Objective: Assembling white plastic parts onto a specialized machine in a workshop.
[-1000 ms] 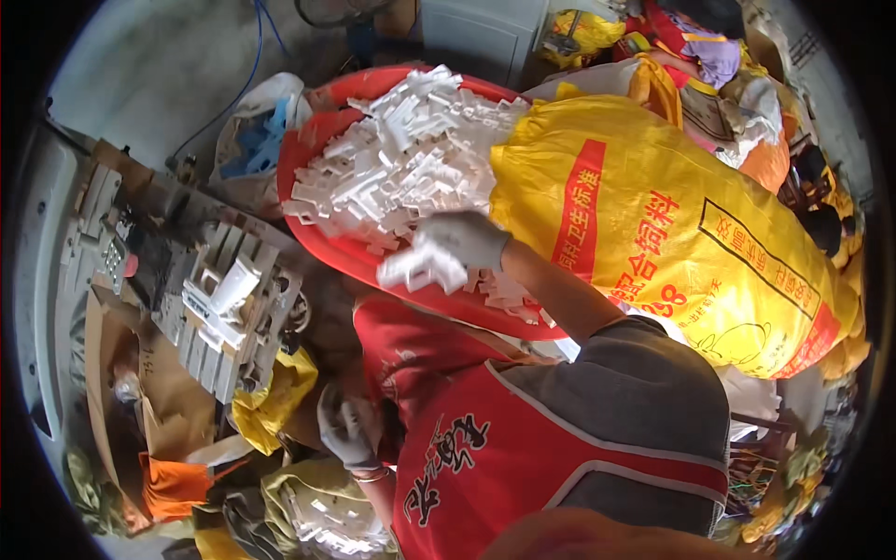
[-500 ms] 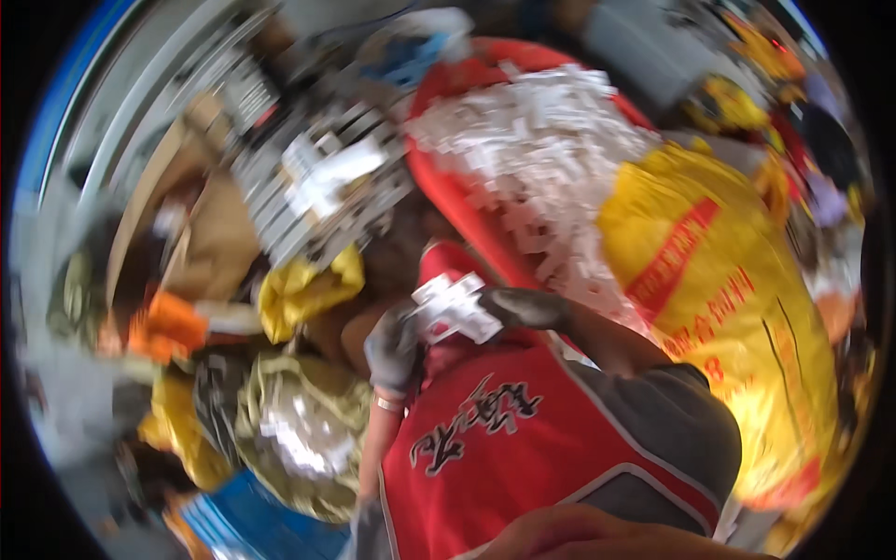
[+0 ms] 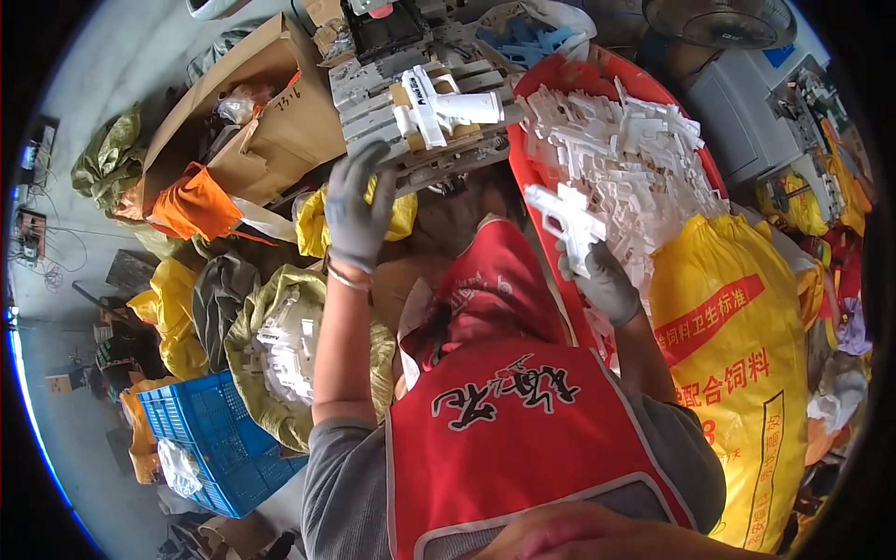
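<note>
Left hand (image 3: pixel 357 210), grey-gloved, fingers spread, empty, reaching toward white plastic gun-shaped part (image 3: pixel 439 109) on grey jig (image 3: pixel 415 93) just beyond it. Right hand (image 3: pixel 605 280) grips another white part (image 3: pixel 567 224) before red tub (image 3: pixel 546 79). Step judged: swapping pieces; next calls for seating accurately.

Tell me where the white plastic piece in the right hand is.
In the head view, the white plastic piece sits right of centre, gripped by the gloved right hand, beside the red tub heaped with similar white parts.
</note>
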`<action>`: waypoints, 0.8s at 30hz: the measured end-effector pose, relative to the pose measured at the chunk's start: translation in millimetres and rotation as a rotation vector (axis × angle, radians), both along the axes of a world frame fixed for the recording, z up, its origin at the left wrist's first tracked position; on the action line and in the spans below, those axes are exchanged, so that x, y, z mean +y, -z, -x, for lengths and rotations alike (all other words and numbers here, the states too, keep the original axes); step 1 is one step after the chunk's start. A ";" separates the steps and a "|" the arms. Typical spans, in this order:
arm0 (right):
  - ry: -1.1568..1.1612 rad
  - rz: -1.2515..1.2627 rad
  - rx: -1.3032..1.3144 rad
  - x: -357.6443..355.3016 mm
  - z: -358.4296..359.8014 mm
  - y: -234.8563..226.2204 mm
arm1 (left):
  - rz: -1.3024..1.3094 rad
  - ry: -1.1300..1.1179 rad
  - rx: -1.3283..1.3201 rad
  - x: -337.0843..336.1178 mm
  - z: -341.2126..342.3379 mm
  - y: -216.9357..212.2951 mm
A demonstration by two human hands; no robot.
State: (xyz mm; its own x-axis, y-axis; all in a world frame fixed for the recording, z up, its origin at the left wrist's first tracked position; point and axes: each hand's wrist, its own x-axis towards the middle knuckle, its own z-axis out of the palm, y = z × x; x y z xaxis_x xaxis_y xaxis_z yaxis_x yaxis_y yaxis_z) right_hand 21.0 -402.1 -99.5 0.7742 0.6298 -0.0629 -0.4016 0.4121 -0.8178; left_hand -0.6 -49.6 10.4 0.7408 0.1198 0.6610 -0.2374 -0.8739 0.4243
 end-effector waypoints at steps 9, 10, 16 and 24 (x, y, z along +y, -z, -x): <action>0.205 0.158 -0.188 -6.5 -26.7 -26.9 | 0.217 0.190 0.277 22.8 -57.9 -18.7; 0.288 0.169 -0.247 -2.0 -33.2 -37.2 | 0.229 0.181 0.257 19.0 -54.1 -23.2; 0.501 0.448 -0.790 45.1 -108.2 -71.8 | 0.064 -0.037 -0.018 25.1 1.3 2.1; 0.186 0.602 -1.484 142.7 -156.9 -114.7 | 0.446 -0.374 0.005 66.1 151.6 56.7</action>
